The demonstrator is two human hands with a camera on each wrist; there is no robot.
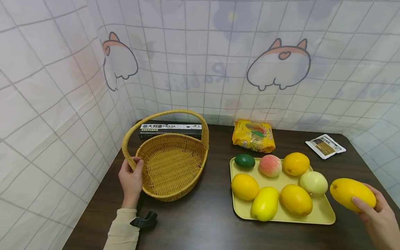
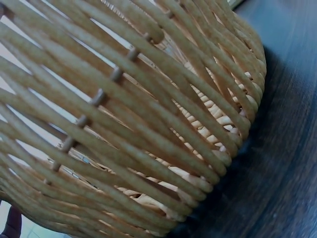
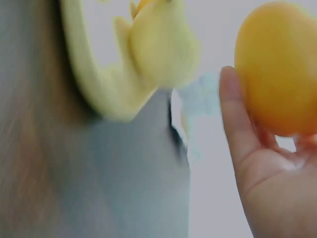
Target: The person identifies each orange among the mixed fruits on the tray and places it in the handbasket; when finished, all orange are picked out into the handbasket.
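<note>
At the left, my left hand grips the base of the handle of a woven wicker basket, thumb on the inner side. The basket stands on the table with nothing in its bowl. Its slatted side fills the left wrist view. My right hand holds a yellow mango beside the right end of a pale yellow tray. Thumb and fingers wrap the mango in the right wrist view. On the tray lie a peach, a small dark green fruit, a pale green fruit and several yellow fruits.
Behind the basket lies a black and white pasta box. A yellow food packet sits behind the tray, and a small white and brown sachet lies at the back right. Patterned cloth hangs around the dark table.
</note>
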